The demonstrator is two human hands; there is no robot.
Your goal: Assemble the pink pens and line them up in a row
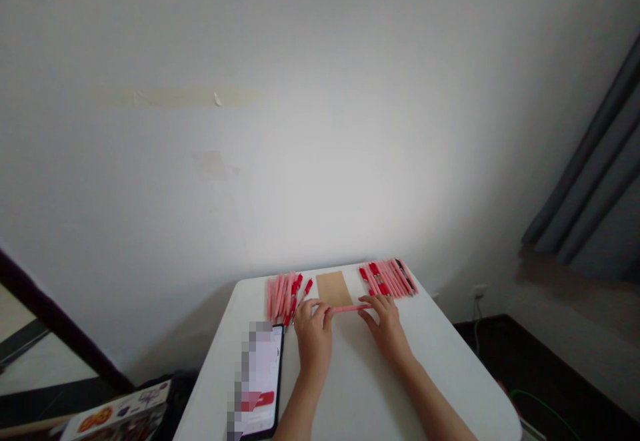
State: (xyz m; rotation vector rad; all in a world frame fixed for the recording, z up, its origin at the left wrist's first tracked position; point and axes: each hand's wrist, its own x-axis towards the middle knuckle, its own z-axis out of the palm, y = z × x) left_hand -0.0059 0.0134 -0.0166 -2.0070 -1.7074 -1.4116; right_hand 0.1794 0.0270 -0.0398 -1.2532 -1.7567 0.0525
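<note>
A pink pen (pixel 346 308) lies crosswise between my two hands, above the white table. My left hand (pixel 314 331) pinches its left end, and my right hand (pixel 384 324) has its fingers closed on the other end. Beside my left hand lies a bunch of pink and red pens (pixel 281 296). Past my right hand is a row of pink, red and dark pens (pixel 390 277) laid side by side. Between the two groups, a brown paper rectangle (pixel 334 287) lies flat, just beyond the held pen.
A phone (pixel 263 381) with a lit screen, partly pixelated, rests on the white table (pixel 350 387) left of my left forearm. The wall (pixel 320 161) stands behind the table. A printed box (pixel 120 414) is at lower left, and a grey curtain (pixel 590 181) hangs at right.
</note>
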